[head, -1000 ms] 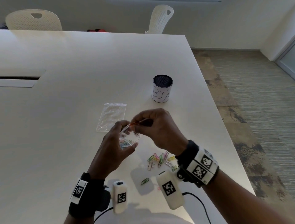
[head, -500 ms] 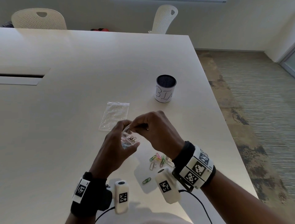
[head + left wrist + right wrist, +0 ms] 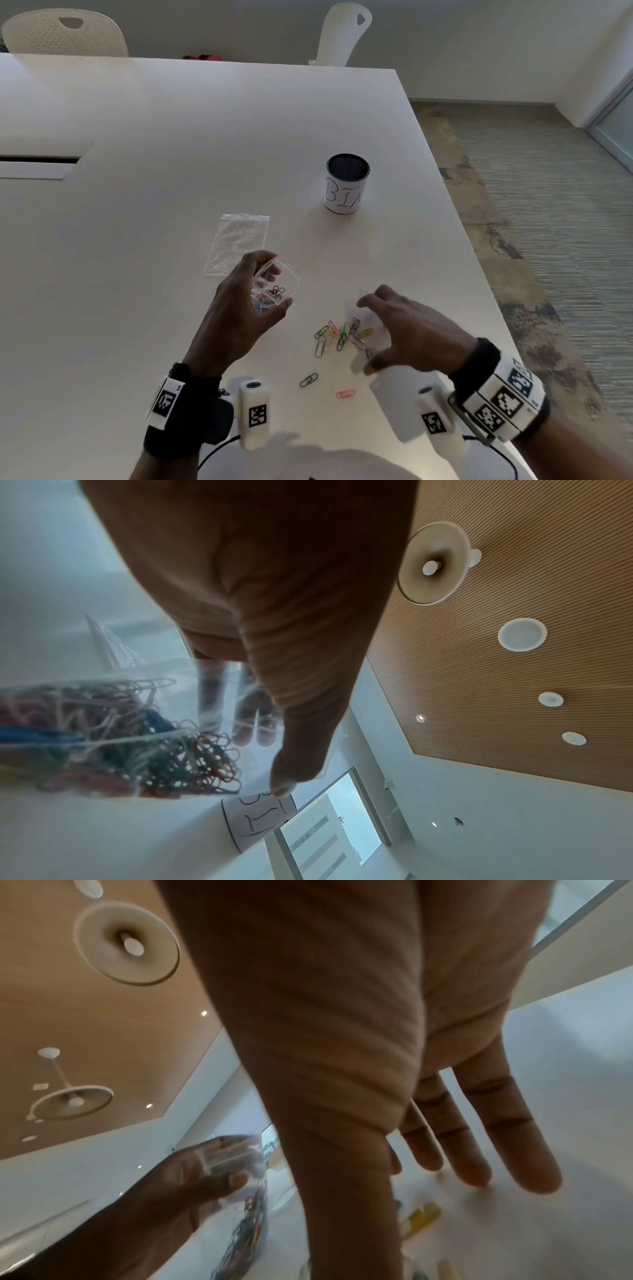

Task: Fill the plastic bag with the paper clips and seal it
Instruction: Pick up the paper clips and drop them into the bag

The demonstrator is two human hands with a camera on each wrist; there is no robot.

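Note:
A small clear plastic bag [image 3: 288, 278] with several coloured paper clips inside is gripped upright in my left hand [image 3: 274, 281], thumb in front and fingers behind. The left wrist view shows the clips [image 3: 120, 737] bunched in the bag's bottom. Its mouth stands unsealed at the top. A pile of loose coloured paper clips [image 3: 337, 337] lies on the white table [image 3: 171, 137] to the right of the bag. My right hand [image 3: 364, 335] hovers over that pile, fingers [image 3: 479, 1137] spread and holding nothing. A green clip [image 3: 309, 379] and a pink clip [image 3: 345, 394] lie apart, nearer me.
A second clear bag [image 3: 239, 241] lies flat on the table just behind my left hand. A cup marked BIN [image 3: 346, 185] stands farther back right. The table's right edge [image 3: 479, 274] runs close to my right hand. Two white chairs stand at the far side.
My right hand has left the bag's mouth, moved right and down over the loose pile, and spread its fingers. My left hand still holds the bag.

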